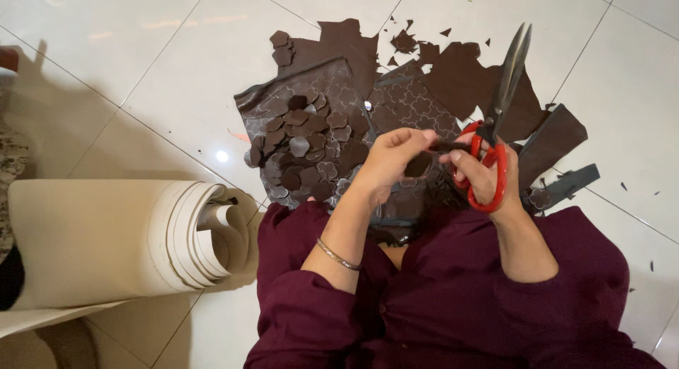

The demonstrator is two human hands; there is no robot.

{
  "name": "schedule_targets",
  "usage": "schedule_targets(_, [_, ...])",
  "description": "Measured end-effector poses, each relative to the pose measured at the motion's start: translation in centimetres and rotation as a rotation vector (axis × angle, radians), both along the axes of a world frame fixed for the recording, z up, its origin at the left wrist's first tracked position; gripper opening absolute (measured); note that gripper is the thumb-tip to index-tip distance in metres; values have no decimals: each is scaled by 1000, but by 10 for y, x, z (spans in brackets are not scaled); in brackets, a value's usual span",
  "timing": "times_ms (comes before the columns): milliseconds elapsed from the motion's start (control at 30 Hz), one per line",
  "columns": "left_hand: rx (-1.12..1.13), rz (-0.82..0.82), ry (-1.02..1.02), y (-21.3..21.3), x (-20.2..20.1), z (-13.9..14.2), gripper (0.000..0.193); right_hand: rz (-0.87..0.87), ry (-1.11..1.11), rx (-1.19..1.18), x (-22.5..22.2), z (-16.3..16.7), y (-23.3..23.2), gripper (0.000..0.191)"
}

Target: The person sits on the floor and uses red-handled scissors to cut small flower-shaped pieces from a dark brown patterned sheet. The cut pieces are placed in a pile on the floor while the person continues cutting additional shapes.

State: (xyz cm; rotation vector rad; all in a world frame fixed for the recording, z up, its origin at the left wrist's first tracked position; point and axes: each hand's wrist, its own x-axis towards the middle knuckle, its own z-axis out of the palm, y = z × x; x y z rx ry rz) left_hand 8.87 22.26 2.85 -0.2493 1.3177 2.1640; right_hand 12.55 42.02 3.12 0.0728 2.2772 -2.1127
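Far left we see a cream roll lying on its side on the tiled floor, layered end facing right. Next to it, a maroon sleeve and lap fill the bottom of the view. Above the lap we see a patterned brown sheet spread on the floor, with a pile of cutouts on it, small flower-like brown shapes, a few more at its top edge. Our left hand, bangle on the wrist, is closed in a pinch on a small brown piece, held just over the sheet, between the two hands. Our right hand grips the scissors through red handles; blades point up and away, nearly together, base of blades at the piece. Whether they are cutting, we cannot tell. Right of the scissors, plain brown scraps and strips lie on the floor, with tiny offcuts scattered beyond.
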Motion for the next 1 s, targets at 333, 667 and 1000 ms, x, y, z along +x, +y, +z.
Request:
schedule_targets(333, [83,89,231,1,1,-2,30,11,93,9,1,-12,7,24])
schedule_targets(667, [-50,172,286,1,1,4,29,16,63,-103,-2,-13,8,35])
schedule_targets(1000, [129,205,30,-2,-4,-5,34,-84,44,-64,-3,-11,4,32])
